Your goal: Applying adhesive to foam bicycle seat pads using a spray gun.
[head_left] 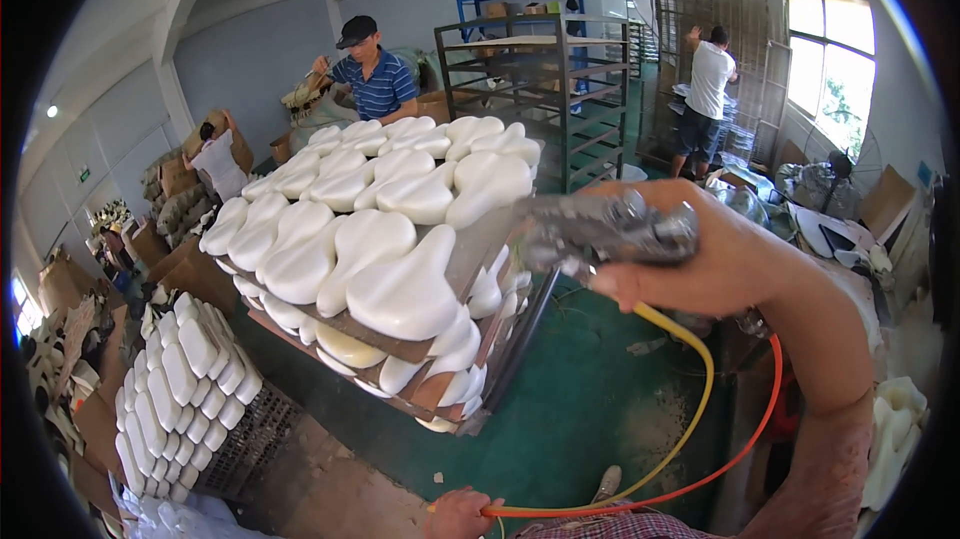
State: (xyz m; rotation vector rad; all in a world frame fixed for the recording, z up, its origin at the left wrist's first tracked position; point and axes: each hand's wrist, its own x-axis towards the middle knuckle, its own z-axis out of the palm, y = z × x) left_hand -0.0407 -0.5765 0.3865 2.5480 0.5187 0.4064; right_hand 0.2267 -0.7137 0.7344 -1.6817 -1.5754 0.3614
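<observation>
My right hand (690,249) is raised and wrapped round a metal spray gun (610,229), its body coated in grey residue. A yellow hose (708,379) and an orange-red hose (765,419) hang from it and loop down. Low in the picture my left hand (462,515) is closed on the hoses near my lap. In front of the gun, white bicycle saddle shapes (400,289) lie in rows on a board (490,234). More boards with such saddles are stacked beneath it. A fine blur hangs around the gun's nozzle end.
White elongated pads (180,369) are piled on a dark crate (250,439) at left. Behind the saddles stands a person in a striped shirt (375,84). A dark metal rack (540,89) stands farther back, another person (708,79) beyond it. Green floor (560,399) lies below.
</observation>
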